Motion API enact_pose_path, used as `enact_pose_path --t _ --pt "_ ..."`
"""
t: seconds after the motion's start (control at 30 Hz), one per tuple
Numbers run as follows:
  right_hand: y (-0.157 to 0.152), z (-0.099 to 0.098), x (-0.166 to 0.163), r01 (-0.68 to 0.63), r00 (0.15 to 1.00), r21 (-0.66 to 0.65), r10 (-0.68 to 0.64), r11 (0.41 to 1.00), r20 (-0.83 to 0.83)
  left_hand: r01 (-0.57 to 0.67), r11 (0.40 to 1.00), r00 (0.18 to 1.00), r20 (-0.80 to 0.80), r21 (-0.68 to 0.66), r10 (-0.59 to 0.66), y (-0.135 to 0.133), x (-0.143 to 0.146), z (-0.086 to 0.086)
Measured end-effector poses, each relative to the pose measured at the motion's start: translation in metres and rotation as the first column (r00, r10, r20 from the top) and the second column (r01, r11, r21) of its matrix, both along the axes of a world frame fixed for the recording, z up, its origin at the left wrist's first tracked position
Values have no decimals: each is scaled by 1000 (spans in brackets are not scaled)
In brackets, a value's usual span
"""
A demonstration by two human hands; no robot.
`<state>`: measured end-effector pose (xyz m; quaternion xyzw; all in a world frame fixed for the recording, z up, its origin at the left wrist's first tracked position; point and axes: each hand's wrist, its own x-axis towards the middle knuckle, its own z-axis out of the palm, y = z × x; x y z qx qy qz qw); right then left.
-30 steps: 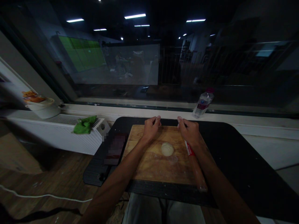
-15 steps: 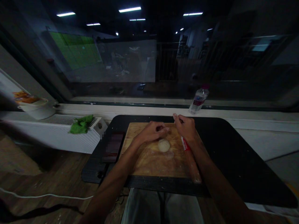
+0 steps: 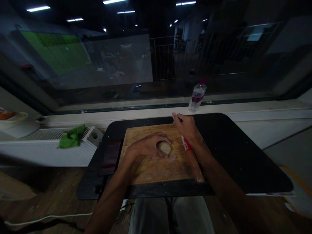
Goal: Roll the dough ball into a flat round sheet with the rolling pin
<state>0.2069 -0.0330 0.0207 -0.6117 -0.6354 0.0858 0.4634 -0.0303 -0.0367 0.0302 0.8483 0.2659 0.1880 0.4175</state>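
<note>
A pale ball of dough (image 3: 165, 148) sits on a wooden cutting board (image 3: 148, 170). My left hand (image 3: 153, 144) curves round it from the left, fingers over the far side and thumb along the near side. My right hand (image 3: 185, 125) is closed above the board's far right corner, its fingertips whitened as if with flour. What its fingers hold, if anything, is hidden. A wooden rolling pin (image 3: 194, 165) with a red label lies slantwise along the board's right side, its far end hidden beneath my right hand and wrist. White powder marks the wood near the dough.
The board rests on a black table (image 3: 234, 156) against a window sill. A water bottle (image 3: 197, 97) stands on the sill. Left of the board lies a dark flat object (image 3: 109, 157). A green cloth (image 3: 72, 136) hangs over the radiator (image 3: 48, 133), near a white tub (image 3: 17, 125).
My left hand has come down from beyond the dough ball and closed round it. The right hand stays closed above the pin's far end. The camera view has shifted a little.
</note>
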Motion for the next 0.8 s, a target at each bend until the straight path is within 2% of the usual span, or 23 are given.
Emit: enact_pose_path --t 0.37,0.63,0.73,0.8 --pt "4 -7 7 -3 1000 18 3 1000 13 35 993 998 -53 115 -29 2 -10 3" --pt "7 -8 8 -12 999 -23 13 1000 44 -27 1000 999 -30 5 27 2 -7 -2" --pt "2 -2 14 -75 996 -62 78 995 42 -120 991 993 17 58 119 7 -6 -7" --pt "-8 7 23 -135 988 -86 141 987 59 -239 948 971 48 208 234 12 -6 -10"
